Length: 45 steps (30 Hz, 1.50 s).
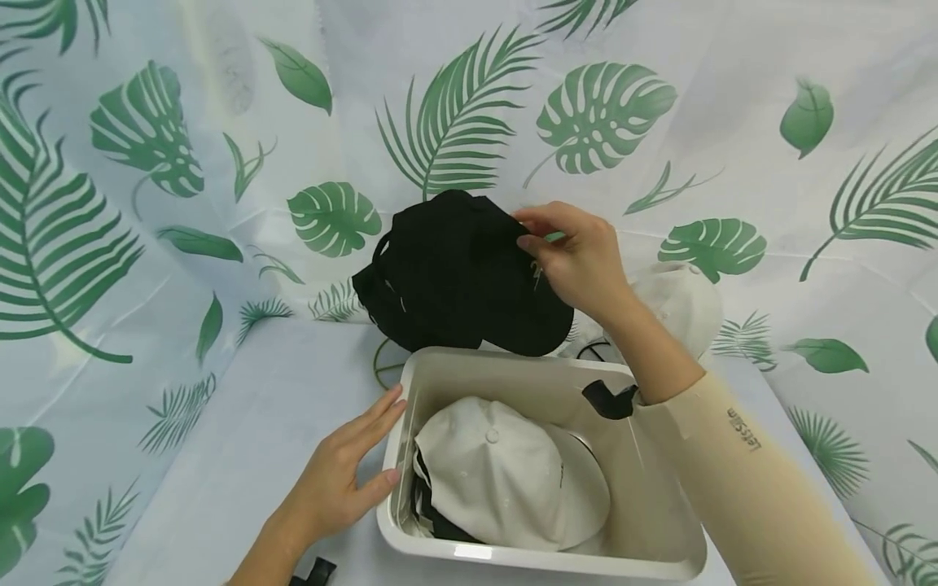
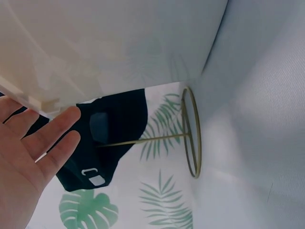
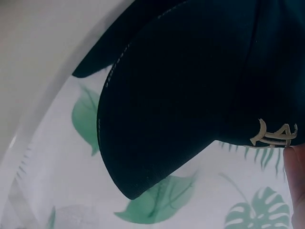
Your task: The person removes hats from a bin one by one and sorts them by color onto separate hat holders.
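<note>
My right hand [image 1: 579,256] pinches the edge of a black baseball cap [image 1: 513,285] above the bin's far rim. Its pale embroidered logo [image 3: 276,133] shows in the right wrist view, near one fingertip. Another black brim [image 3: 100,59] appears behind it there. In the left wrist view, a black cap with a strap buckle [image 2: 119,114] sits on a gold wire stand [image 2: 190,136]. My left hand [image 1: 333,468] rests its extended fingers against the left rim of a cream plastic bin [image 1: 542,561]. Inside the bin lies a white baseball cap [image 1: 491,480], with dark fabric under it.
At the back right, another white cap [image 1: 677,305] stands behind my right forearm, with a dark wire base [image 1: 593,352] beside it. A leaf-printed sheet [image 1: 469,49] hangs behind and at both sides. The pale table [image 1: 278,407] extends left of the bin.
</note>
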Tool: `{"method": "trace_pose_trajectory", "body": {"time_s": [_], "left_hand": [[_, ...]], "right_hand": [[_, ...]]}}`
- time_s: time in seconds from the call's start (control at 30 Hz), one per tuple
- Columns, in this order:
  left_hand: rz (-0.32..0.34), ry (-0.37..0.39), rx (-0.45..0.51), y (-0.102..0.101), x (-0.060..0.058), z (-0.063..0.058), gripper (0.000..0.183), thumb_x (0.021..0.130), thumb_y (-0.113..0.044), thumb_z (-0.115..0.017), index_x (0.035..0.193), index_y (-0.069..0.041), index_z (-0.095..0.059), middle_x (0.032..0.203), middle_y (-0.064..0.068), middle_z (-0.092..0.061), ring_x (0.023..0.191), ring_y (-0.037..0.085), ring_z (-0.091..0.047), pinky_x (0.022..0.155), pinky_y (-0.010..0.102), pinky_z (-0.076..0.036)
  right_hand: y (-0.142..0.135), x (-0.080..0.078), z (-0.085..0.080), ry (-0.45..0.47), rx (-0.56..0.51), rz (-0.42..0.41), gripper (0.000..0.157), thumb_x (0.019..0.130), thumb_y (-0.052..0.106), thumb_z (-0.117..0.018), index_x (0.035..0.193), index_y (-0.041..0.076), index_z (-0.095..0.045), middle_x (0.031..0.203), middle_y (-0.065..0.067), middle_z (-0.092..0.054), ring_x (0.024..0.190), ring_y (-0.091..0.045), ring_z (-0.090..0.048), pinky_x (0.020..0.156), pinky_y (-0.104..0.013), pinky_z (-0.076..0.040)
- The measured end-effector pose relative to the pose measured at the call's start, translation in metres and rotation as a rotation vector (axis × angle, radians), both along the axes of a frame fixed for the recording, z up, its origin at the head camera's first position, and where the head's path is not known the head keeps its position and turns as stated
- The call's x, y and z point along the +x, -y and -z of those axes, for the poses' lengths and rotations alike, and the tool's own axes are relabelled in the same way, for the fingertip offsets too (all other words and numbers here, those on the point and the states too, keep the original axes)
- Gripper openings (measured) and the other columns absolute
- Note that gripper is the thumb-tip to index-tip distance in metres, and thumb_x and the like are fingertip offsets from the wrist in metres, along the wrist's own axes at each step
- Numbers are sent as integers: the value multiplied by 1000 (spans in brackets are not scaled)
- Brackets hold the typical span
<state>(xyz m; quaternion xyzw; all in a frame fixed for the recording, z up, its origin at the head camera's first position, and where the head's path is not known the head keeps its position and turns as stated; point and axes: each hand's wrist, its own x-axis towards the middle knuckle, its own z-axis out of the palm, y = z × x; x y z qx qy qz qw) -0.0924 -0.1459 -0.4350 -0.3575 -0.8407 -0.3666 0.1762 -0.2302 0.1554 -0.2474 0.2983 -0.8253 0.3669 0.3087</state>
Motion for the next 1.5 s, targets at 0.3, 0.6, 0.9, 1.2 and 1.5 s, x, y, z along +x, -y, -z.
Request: {"method": "trace_pose_trajectory", "body": {"time_s": [0.3, 0.6, 0.9, 1.2, 1.5], "left_hand": [[3, -21, -9, -1, -1, -1, 67, 83, -26, -57, 145, -7, -38, 151, 10, -32, 132, 23, -40, 103, 35, -39], [1, -26, -4, 1, 0, -2, 67, 83, -26, -57, 145, -9, -37, 152, 9, -31, 133, 23, -40, 103, 36, -39], [-11, -40, -7, 2, 0, -1, 68, 82, -26, -57, 145, -9, -38, 151, 8, -33, 132, 23, -40, 104, 32, -37], [-4, -20, -6, 2, -1, 0, 68, 82, -26, -60, 145, -10, -38, 151, 8, -33, 132, 23, -41, 103, 34, -39], [15, -27, 23, 1, -1, -2, 68, 82, -24, -59, 144, -7, -39, 151, 10, -33, 131, 25, -41, 107, 24, -32]], "right_hand": [[6, -18, 11, 23, -25, 32, 24, 82, 2, -70, 104, 12, -73, 96, -1, -71, 85, -11, -64, 71, -23, -53], [19, -34, 22, 127, -53, 43, 25, 83, 6, -69, 107, 13, -72, 98, -1, -70, 86, -13, -65, 75, -27, -53], [33, -46, 41, 145, 5, 37, 24, 85, 7, -68, 107, 14, -71, 97, -1, -69, 88, -13, -65, 77, -27, -54], [42, -52, 55, 148, 31, 16, 23, 84, 5, -68, 106, 12, -72, 96, -3, -70, 86, -14, -66, 76, -35, -54], [47, -60, 64, 166, 71, 36, 23, 84, 7, -69, 106, 12, -71, 95, -3, -70, 87, -16, -66, 76, -37, -51]]}}
